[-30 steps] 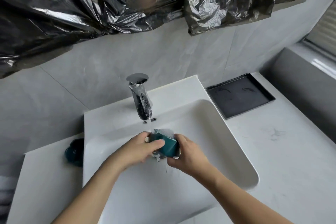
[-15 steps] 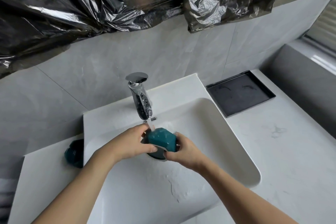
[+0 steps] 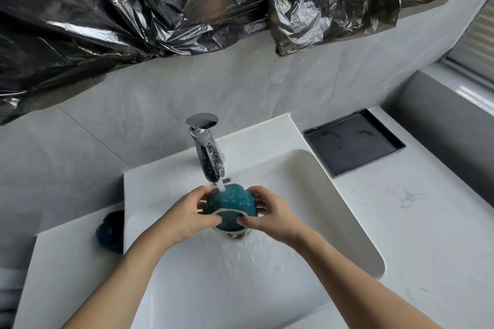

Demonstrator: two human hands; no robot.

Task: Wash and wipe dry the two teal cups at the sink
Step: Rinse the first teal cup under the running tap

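Observation:
A teal cup (image 3: 232, 203) is held on its side over the white sink (image 3: 334, 211), its mouth turned toward me. Water from the chrome faucet (image 3: 208, 153) runs onto its upper side. My left hand (image 3: 191, 212) grips the cup from the left and my right hand (image 3: 270, 212) from the right, with thumbs on the pale rim. The second teal cup (image 3: 110, 232) lies on the counter left of the basin, partly hidden behind the sink's raised edge.
A black rectangular tray (image 3: 352, 141) sits on the white counter (image 3: 427, 235) at the back right. Crumpled black plastic sheeting (image 3: 160, 8) hangs over the grey wall above. A grey ledge (image 3: 441, 120) rises at the far right.
Both hands have raised the cup closer to the spout and turned it so the stream hits its outer side and the mouth faces me. The second cup stayed in place.

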